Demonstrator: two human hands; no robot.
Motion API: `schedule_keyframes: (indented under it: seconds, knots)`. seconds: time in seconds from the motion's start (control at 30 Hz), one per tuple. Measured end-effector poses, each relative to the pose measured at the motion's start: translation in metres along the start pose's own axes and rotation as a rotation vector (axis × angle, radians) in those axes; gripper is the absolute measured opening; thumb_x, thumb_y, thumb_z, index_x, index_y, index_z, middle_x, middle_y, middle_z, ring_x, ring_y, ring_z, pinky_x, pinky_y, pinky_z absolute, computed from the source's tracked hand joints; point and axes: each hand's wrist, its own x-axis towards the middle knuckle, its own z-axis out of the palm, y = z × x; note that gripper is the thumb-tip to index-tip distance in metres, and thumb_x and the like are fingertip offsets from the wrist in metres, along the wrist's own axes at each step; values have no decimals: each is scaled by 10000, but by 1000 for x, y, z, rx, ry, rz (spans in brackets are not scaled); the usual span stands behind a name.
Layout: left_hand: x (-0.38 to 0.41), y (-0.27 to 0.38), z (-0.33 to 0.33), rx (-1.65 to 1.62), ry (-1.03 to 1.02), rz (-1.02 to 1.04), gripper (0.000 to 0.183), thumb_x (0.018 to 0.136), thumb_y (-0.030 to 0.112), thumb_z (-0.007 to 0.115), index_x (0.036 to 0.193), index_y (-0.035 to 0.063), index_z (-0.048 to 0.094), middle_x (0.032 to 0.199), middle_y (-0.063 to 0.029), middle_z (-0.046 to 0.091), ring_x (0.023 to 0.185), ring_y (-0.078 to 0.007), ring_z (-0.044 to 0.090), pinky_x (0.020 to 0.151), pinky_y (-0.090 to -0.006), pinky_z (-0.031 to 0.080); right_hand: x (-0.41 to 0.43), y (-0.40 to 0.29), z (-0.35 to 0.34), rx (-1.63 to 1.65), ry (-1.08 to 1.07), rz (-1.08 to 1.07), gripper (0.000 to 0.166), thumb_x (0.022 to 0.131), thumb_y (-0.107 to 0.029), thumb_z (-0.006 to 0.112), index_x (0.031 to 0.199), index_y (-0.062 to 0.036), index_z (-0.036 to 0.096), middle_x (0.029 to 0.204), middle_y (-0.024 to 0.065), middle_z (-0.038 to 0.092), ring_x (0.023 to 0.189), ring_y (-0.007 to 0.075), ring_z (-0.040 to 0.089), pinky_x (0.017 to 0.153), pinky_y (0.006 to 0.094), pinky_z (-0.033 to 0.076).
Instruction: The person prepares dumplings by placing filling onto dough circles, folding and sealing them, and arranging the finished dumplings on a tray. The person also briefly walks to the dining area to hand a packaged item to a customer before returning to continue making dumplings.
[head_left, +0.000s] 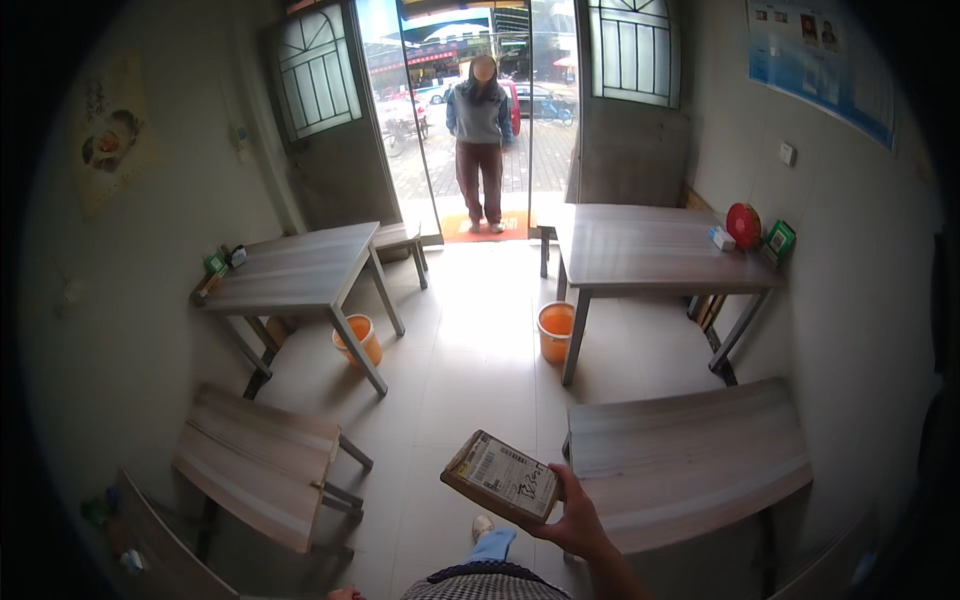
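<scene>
My right hand (574, 517) grips the near end of a small brown cardboard parcel (457, 480), thumb on top and fingers below. A white shipping label (502, 476) with barcodes and dark handwriting covers much of its upper face. The parcel is held out in front of my body, over the tiled floor. Only a sliver of my left hand (346, 593) shows at the bottom edge, too little to tell its pose.
A person (478, 120) stands at the glass doorway on a red mat (514, 227). Wooden tables (292, 270) (645, 244) and benches (262, 465) (690, 457) line both sides of the aisle. Orange bins (358, 339) (556, 334) stand by the table legs.
</scene>
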Motion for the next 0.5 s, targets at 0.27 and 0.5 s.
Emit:
schedule_keyframes:
  seconds: [0.27,0.5]
  knots:
    - [79,214,200,73,-227,198,302,902,305,621,873,6,592,714,-106,621,636,-235,635,609,-396,562,209,-21,-11,-183,146,-174,970,601,-292,879,1349,-6,331,1148,162,542,1029,275,576,886,379,485]
    - [136,310,260,-29,-178,220,338,922,325,601,768,30,538,601,-72,551,518,-210,599,563,-428,597,369,11,-28,-114,242,-151,971,600,-258,879,1355,-17,318,1171,180,539,1057,284,574,893,388,486]
